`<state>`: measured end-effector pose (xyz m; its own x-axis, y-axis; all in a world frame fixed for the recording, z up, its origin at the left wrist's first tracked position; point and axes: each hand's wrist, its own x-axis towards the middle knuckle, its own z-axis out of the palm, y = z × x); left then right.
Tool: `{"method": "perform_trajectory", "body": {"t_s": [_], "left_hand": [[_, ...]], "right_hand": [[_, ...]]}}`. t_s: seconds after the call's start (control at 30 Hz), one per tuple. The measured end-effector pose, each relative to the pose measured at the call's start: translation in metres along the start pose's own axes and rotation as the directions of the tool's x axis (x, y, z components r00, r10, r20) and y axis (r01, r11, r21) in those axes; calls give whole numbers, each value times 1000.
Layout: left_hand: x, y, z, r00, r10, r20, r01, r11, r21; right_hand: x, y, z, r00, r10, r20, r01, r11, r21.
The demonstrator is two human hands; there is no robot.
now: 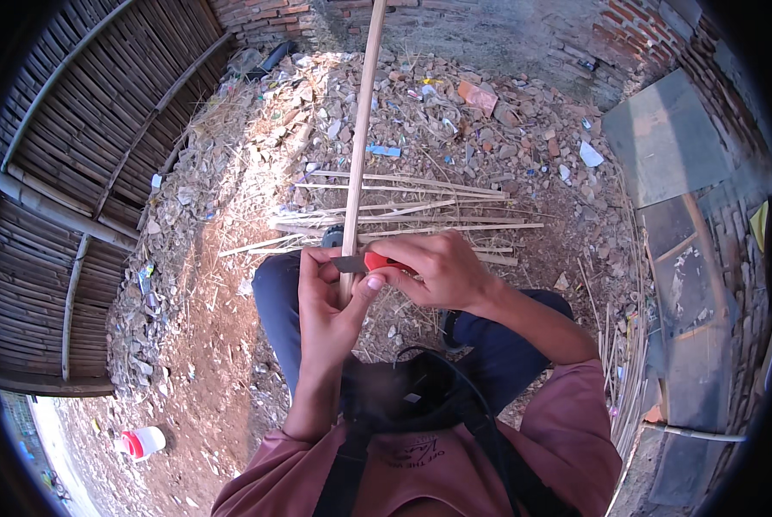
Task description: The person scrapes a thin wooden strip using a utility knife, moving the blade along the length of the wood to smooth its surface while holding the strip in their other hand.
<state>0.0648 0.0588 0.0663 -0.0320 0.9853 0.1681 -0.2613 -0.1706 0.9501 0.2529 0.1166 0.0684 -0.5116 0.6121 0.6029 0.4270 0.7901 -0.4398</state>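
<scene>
A long pale bamboo strip (pixel 362 138) rises from my lap, up past the top of the view. My left hand (pixel 324 302) is closed around its lower part, thumb on the right side and fingers on the left. My right hand (pixel 437 269) grips a knife (pixel 350 264) by its red handle. The knife's short grey blade lies crosswise against the strip, just in front of my left fingers. Both hands are close together above my bent knees, and my right thumb and left thumb nearly meet below the blade. The strip's lower end is partly hidden by my left hand.
Several split bamboo strips (pixel 455 228) lie in a loose pile on the ground ahead. Beyond them spreads rubble (pixel 506 129) up to a brick wall (pixel 489 34). A bamboo-slat panel (pixel 84 129) stands at left; a red-and-white container (pixel 145 441) lies lower left. Grey boards (pixel 670 138) lean at right.
</scene>
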Motion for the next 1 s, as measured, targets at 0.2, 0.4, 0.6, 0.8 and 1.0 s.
{"method": "perform_trajectory", "body": {"t_s": [0.2, 0.4, 0.6, 0.8, 1.0], "left_hand": [[0, 11, -7, 986, -140, 89, 146, 988, -59], [-1, 3, -13, 979, -155, 129, 169, 980, -104], [-4, 7, -3, 989, -140, 41, 141, 989, -41], [-4, 5, -3, 990, -138, 21, 139, 990, -25], [3, 5, 2, 997, -76, -1, 76, 997, -7]], "right_hand": [[-2, 2, 2, 999, -11, 45, 7, 995, 97], [-4, 5, 7, 1000, -16, 19, 13, 992, 128], [-2, -3, 5, 1000, -14, 6, 13, 998, 66], [-1, -6, 6, 998, 31, -46, -30, 999, 29], [2, -3, 2, 998, 30, -60, -23, 994, 108]]}}
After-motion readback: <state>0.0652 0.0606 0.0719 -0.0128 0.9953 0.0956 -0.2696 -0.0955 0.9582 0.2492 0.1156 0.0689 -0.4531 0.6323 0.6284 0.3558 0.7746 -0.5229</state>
